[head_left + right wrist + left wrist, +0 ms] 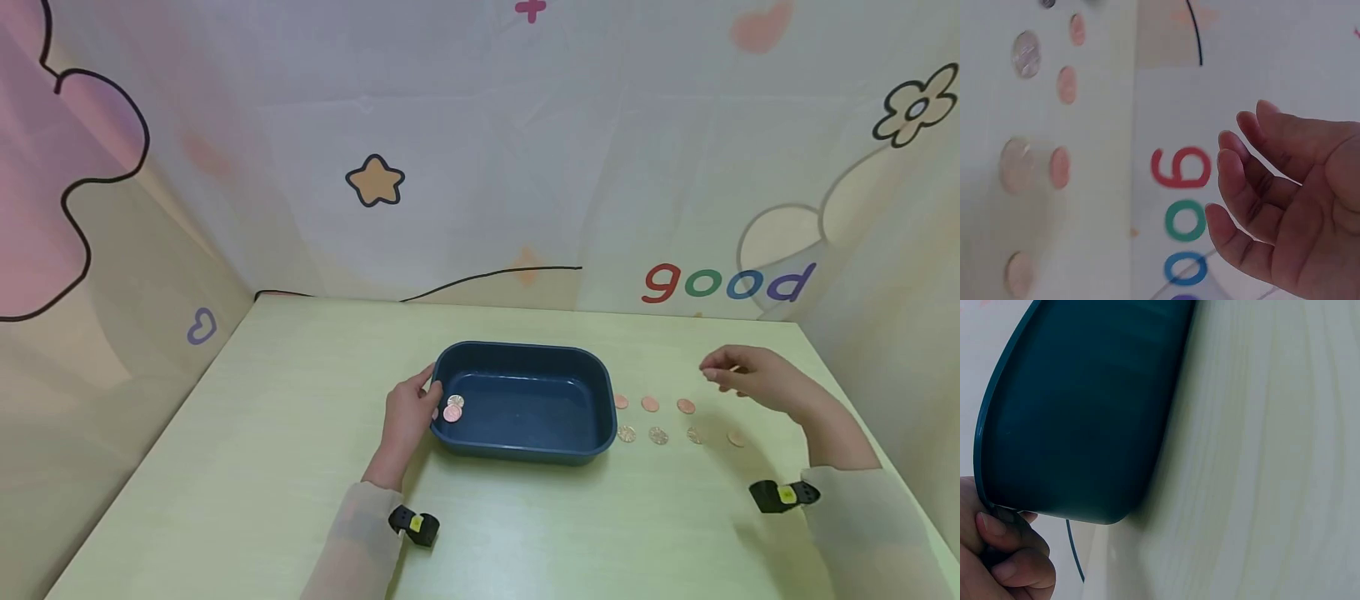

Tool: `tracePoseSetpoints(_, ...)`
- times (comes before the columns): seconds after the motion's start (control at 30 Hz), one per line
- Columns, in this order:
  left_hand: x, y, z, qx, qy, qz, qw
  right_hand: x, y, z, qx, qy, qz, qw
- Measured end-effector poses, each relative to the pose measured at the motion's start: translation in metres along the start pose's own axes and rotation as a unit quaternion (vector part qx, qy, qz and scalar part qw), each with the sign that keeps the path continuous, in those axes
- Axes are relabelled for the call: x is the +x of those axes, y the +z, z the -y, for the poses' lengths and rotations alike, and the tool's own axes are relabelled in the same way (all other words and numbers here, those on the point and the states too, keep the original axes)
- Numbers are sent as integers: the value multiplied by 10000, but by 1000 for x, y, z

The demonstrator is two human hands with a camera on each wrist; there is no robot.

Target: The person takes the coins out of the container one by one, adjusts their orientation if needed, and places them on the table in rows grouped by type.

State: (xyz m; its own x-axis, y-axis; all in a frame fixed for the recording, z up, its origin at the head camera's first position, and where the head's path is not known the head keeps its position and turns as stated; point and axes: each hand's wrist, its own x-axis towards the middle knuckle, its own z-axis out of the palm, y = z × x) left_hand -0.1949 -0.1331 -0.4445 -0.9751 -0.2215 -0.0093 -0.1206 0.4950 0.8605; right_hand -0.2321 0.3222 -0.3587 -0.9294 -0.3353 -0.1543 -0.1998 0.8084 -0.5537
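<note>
A dark blue rectangular tub (525, 450) stands on the table. My left hand (408, 414) grips its left rim; in the left wrist view the fingers (1022, 569) curl at the tub's edge. Inside, at the left end, lie a silvery coin (456, 401) and a pinkish copper coin (452, 413), overlapping. My right hand (757, 379) hangs in the air above the table, to the right of the tub. The right wrist view shows its fingers (1229, 231) loosely bent, with nothing between them.
Right of the tub, coins lie in two rows. The back row has copper-coloured coins (650, 403); the front row has several, silvery ones (658, 435) and a paler coppery coin (736, 439) at its right end. A printed cloth (480, 167) hangs behind the table (262, 467).
</note>
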Motion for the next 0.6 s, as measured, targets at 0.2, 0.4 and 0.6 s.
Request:
tracePoseSetpoints(0.2, 0, 0, 0, 11, -34, 5, 10000, 15, -6, 60, -392, -754, 37, 9964)
tracePoseSetpoints(0.4, 1, 0, -1, 52, -35, -20, 10000, 33, -5, 106, -579, -1106, 343, 9916)
tracePoseSetpoints(0.6, 1, 0, 0, 41, -32, 0, 10000, 50, 4, 135, -686, -1346, 794, 9853)
